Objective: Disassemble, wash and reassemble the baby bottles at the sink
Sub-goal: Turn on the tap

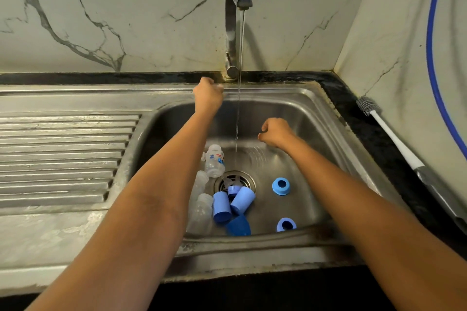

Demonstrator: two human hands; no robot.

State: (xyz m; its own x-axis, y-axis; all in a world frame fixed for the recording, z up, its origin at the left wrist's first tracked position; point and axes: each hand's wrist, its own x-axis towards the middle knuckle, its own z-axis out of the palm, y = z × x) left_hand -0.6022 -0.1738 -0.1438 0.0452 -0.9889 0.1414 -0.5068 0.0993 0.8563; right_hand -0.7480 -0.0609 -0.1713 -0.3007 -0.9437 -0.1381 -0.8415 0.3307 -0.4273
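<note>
Three clear bottle bodies lie in the steel sink: one with a printed label and two plain ones to its left. Beside the drain lie three blue caps, and two blue collar rings sit to the right. A thin stream of water runs from the tap. My left hand is raised near the tap's base, fingers curled, holding nothing that I can see. My right hand hovers over the basin right of the stream, loosely curled and empty.
A ribbed steel draining board lies left of the basin. A white-handled bottle brush rests on the dark counter at the right. A blue hose hangs down the right wall. Marble wall stands behind the tap.
</note>
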